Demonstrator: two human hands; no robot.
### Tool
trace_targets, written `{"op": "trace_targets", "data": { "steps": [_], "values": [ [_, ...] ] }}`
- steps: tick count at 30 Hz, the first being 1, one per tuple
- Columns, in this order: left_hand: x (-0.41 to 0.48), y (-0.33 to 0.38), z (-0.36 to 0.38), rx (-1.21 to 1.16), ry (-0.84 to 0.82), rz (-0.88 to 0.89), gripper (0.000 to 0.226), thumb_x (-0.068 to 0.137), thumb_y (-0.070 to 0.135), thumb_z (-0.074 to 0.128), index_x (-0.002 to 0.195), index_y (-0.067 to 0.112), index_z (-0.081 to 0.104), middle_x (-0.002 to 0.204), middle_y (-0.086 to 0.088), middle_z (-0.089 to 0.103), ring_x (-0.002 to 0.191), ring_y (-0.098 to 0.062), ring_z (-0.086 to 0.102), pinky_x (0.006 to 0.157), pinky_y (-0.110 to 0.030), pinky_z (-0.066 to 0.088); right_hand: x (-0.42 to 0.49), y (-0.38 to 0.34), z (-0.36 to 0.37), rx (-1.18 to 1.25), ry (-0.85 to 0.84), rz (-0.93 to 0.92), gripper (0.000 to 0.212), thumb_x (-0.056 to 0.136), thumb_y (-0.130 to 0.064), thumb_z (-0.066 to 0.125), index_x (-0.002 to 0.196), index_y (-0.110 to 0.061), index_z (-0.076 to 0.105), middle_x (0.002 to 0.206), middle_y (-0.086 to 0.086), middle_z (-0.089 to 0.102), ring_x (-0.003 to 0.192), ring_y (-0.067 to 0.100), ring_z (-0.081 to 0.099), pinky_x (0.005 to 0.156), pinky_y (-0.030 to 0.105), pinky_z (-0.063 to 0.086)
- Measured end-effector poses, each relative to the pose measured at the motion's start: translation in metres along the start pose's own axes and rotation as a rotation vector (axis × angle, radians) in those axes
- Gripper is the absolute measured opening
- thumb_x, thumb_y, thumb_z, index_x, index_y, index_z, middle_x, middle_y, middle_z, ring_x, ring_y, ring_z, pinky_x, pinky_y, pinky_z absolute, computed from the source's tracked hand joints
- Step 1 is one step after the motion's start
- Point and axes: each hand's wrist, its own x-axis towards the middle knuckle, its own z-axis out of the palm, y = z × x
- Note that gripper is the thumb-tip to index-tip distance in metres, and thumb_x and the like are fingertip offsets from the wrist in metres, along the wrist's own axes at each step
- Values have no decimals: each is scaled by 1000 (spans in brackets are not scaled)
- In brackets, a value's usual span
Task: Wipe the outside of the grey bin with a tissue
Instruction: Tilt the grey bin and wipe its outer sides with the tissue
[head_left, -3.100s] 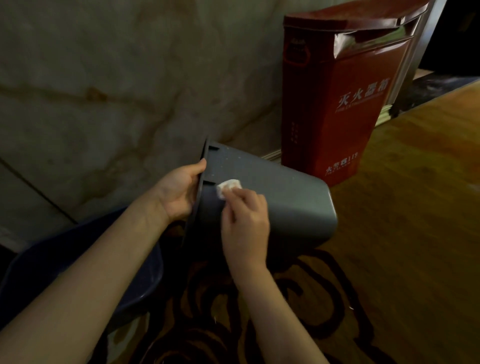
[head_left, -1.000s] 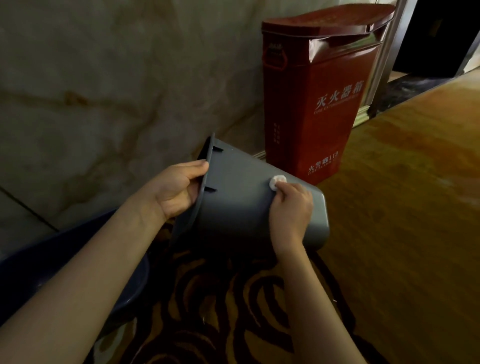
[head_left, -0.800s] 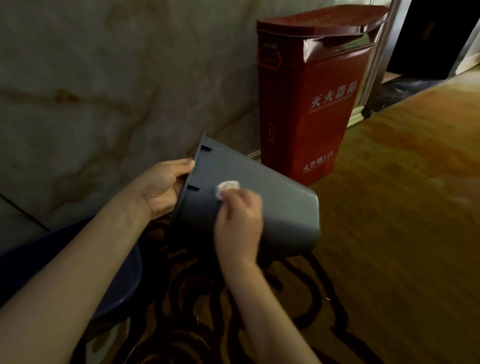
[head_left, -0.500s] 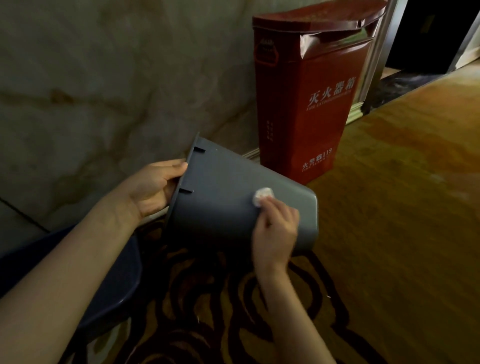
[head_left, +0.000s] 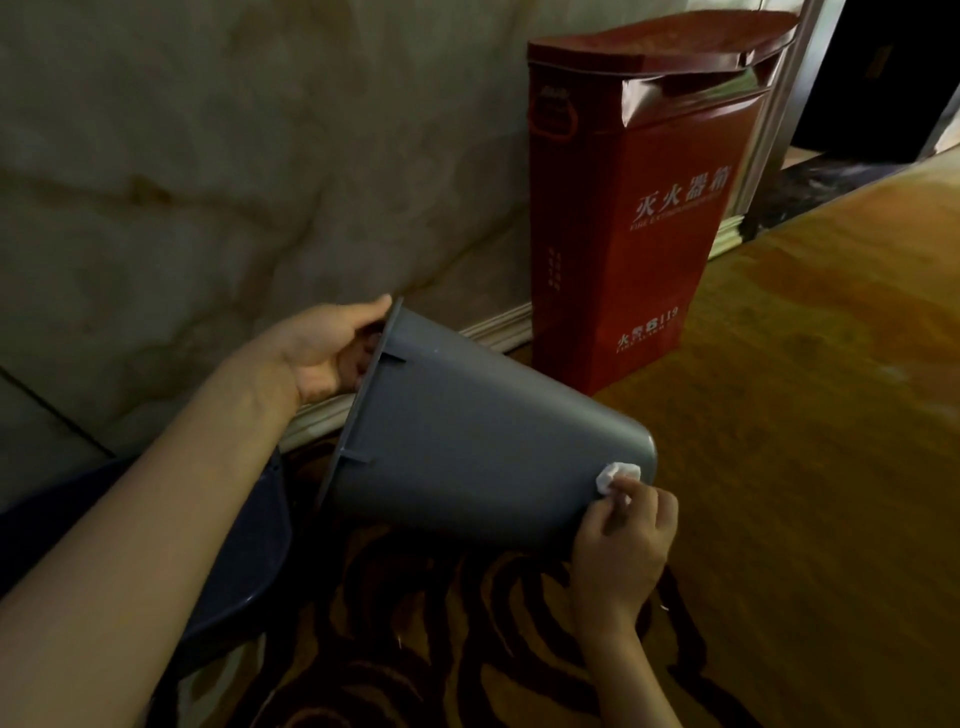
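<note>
The grey bin (head_left: 467, 447) is tipped on its side above the carpet, its open mouth to the left and its base to the lower right. My left hand (head_left: 324, 348) grips the bin's rim at the top left, fingers hooked inside the mouth. My right hand (head_left: 621, 540) pinches a small wad of white tissue (head_left: 615, 474) and presses it against the outer wall near the base corner. The inside of the bin is hidden.
A tall red fire-extinguisher box (head_left: 639, 202) stands against the marble wall (head_left: 234, 156) just behind the bin. A dark blue basin (head_left: 244, 561) lies on the patterned carpet (head_left: 426, 654) under my left forearm. Brown carpet (head_left: 831, 415) stretches to the right.
My right hand has slid the tissue along the bin's side from the middle toward the base corner. The left hand keeps its grip on the rim.
</note>
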Motion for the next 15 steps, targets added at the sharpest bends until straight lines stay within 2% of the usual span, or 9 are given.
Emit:
{"op": "trace_targets", "data": {
  "steps": [3,6,8,11,13,15],
  "values": [
    [-1,2,7,21,110,57,29,95,23,43,72,11,57,43,2,62,37,-7,59,41,-20,52,-1,-11,2,24,-21,-41,21,81,7,57,98,-5,59,91,-1,45,77,14,48,60,14,34],
    [-3,6,13,-54,113,75,30,94,26,45,74,8,58,45,1,66,44,-9,64,46,-21,55,-3,-21,4,43,-57,-69,20,81,8,59,97,-3,61,89,6,53,77,15,51,62,17,36],
    [-5,6,18,-22,128,87,30,93,27,47,74,6,57,45,1,65,44,-9,64,44,-21,54,-6,-27,4,52,-65,-94,18,81,9,60,95,-2,62,87,8,54,75,14,50,62,17,37],
    [-6,3,24,66,197,150,27,94,18,47,72,5,56,41,2,63,39,-8,62,40,-18,50,-8,-43,7,93,-94,-120,19,82,5,61,96,-8,62,91,-2,50,78,7,48,66,13,41],
    [-9,1,26,94,228,208,27,94,18,46,72,7,56,50,-2,64,47,-11,62,47,-20,51,-7,-61,13,135,-137,-91,20,84,-1,59,101,-13,61,97,-4,50,84,6,51,73,18,49],
    [-13,-1,27,116,234,265,27,94,19,45,72,9,56,63,-5,61,56,-12,60,54,-22,50,-6,-84,22,184,-183,-109,23,85,-5,58,106,-16,60,105,-2,53,93,3,51,82,19,48]
  ]
}}
